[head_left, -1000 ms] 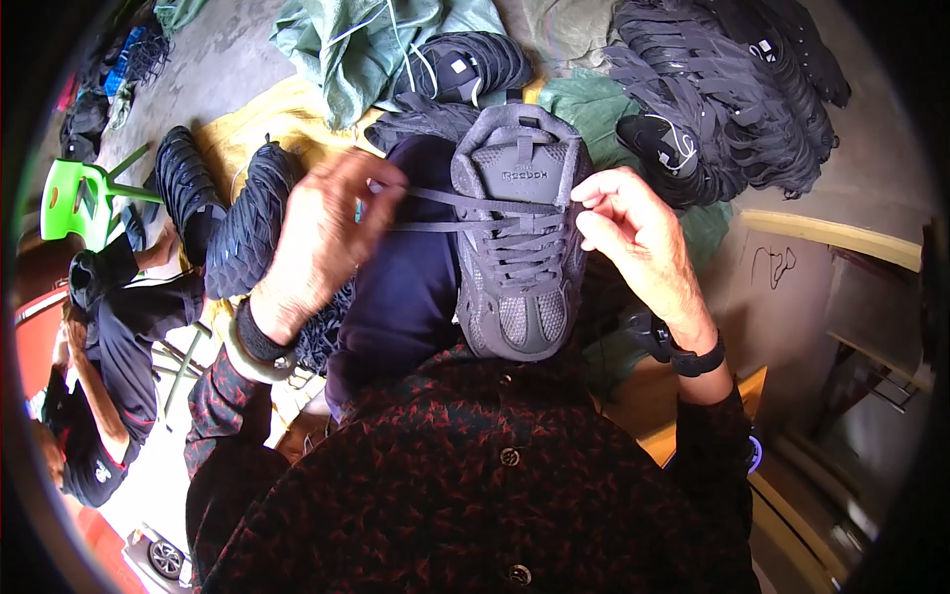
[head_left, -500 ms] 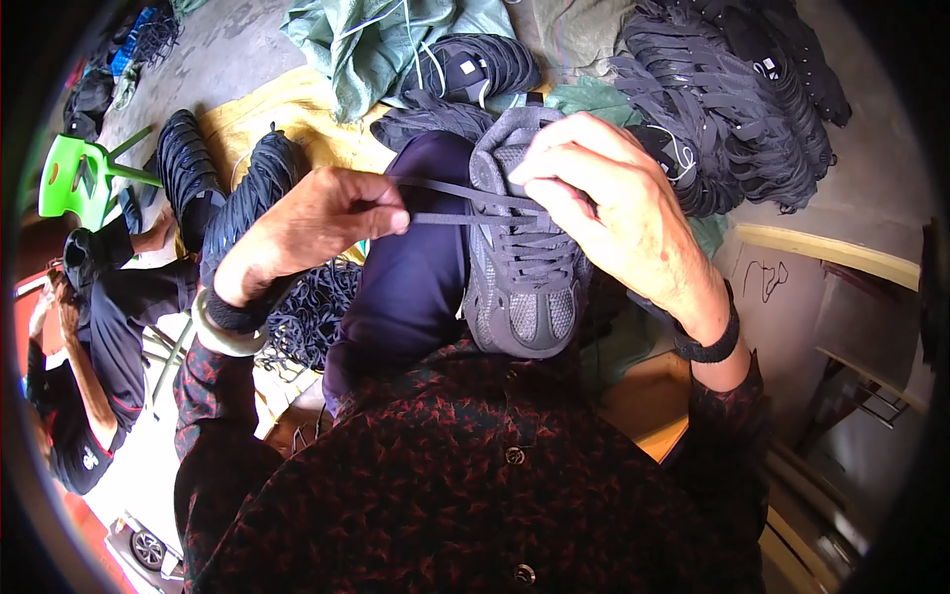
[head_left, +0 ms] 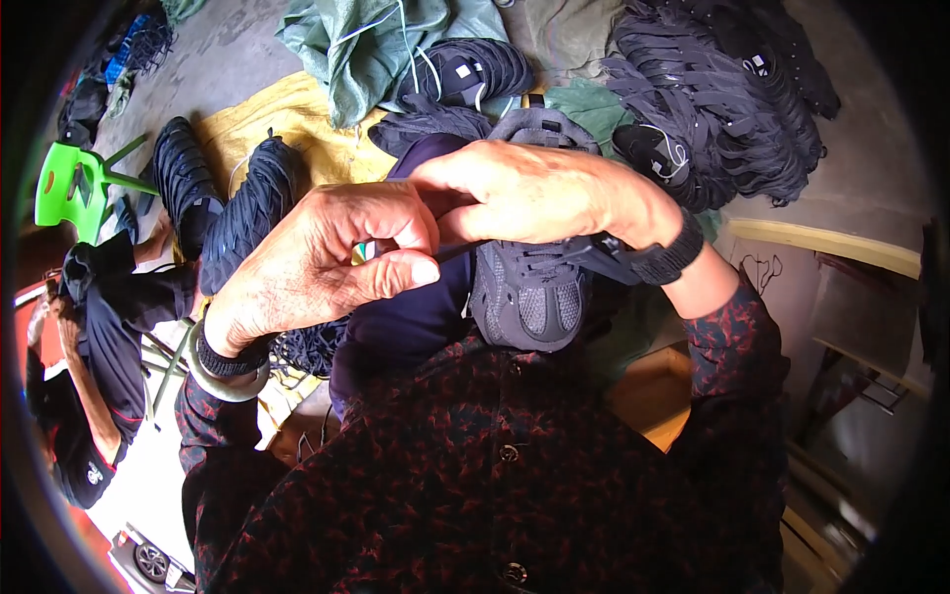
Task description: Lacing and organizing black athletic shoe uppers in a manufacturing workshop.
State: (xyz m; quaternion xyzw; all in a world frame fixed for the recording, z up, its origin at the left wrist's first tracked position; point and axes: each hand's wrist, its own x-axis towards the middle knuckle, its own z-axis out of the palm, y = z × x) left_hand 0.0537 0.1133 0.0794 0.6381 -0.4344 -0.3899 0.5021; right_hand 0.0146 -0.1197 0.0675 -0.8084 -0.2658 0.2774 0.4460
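A dark grey sneaker (head_left: 531, 302) rests toe toward me beside my dark-trousered leg, with laces crossing its front. Over the upper part of it reaches my right hand (head_left: 539, 193), fingers bent and closed, their tips partly hidden at my left hand. My left hand (head_left: 341, 247) is closed left of the shoe, thumb against the bent index finger. A short piece of dark shoelace (head_left: 453, 251) shows between the two hands; most of it is covered by the fingers. The shoe's tongue and upper eyelets are behind my right hand.
Bundles of dark shoe uppers (head_left: 717, 104) lie at the far right, with more uppers (head_left: 252, 203) on a yellow sheet (head_left: 327, 124) at the left. A green sack (head_left: 346, 59) lies beyond. Another person (head_left: 114, 337) sits at the left near a green chair (head_left: 74, 188).
My right hand has moved left from the shoe's eyelets to meet my left hand. The laces stretched between them are now mostly covered. My left hand has turned and come slightly nearer.
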